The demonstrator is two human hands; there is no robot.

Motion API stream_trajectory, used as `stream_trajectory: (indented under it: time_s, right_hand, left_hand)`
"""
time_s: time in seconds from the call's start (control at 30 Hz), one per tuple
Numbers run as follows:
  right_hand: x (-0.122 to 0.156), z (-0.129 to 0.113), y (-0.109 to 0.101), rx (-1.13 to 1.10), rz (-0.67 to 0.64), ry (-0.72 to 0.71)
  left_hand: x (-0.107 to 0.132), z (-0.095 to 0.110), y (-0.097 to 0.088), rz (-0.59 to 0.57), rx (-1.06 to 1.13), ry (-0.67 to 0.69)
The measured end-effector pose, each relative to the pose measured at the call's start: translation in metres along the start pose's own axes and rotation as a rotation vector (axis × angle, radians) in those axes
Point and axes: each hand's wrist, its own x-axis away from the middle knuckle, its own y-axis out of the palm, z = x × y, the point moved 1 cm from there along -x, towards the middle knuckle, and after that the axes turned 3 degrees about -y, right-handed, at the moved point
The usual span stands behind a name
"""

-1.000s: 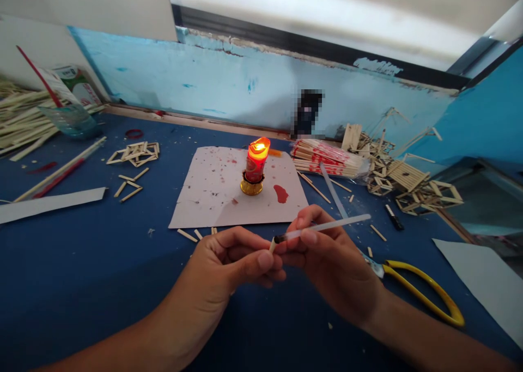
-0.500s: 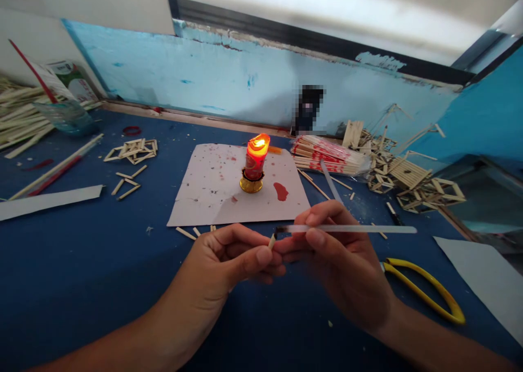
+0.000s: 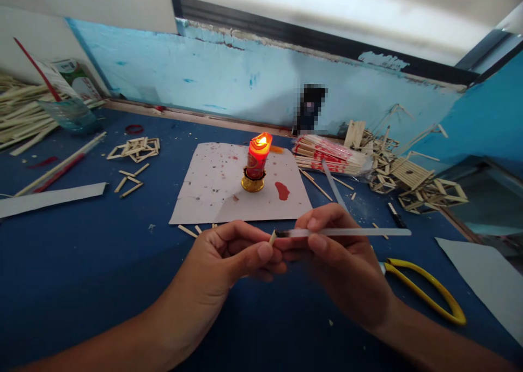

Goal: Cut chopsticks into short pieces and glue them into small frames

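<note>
Over the near side of the table (image 3: 122,263), both hands are up close together, L hand (image 3: 232,256) & R hand (image 3: 341,257). L fingers narrow, thumb & index pinching a short wood pc (image 3: 272,238), its upper end poking up at a slant. R fingers also narrow, gripping a transl. stick (image 3: 363,232) approx. horiz., long end out to the R. Its blackened tip sits right at the wood pc's top; can't say for sure if they touch. Beyond the hands, lit red candle (image 3: 256,159) stands on a gold base (image 3: 252,183), on a spotted paper sheet (image 3: 208,192) w/ a red patch (image 3: 282,190) nr its R edge. Just R of the sheet: plastic pkg of sticks (image 3: 327,154), & a 2nd transl. stick (image 3: 333,183) lying partly behind R hand. Far R, a cluster of stick-built frames (image 3: 412,174); below, yellow-handled tool (image 3: 398,263), its front end mostly hidden by R hand. Far L: blue cup (image 3: 71,116) w/ a red rod (image 3: 36,68) leaning in it, beside a stick pile (image 3: 20,108). Btwn cup & sheet, flat stick frame (image 3: 137,148), w/ a smaller stick figure (image 3: 129,181) just nearer.
</note>
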Motion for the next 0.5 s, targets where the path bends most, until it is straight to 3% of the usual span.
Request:
stream_trajectory:
  time_s: [0.5]
  right_hand:
    - [0.0024,0.0000,-0.0020,0.067,0.016,0.027]
  left_hand:
    - [-0.0024,-0.0006,-0.0021,-0.003,-0.006,0.007]
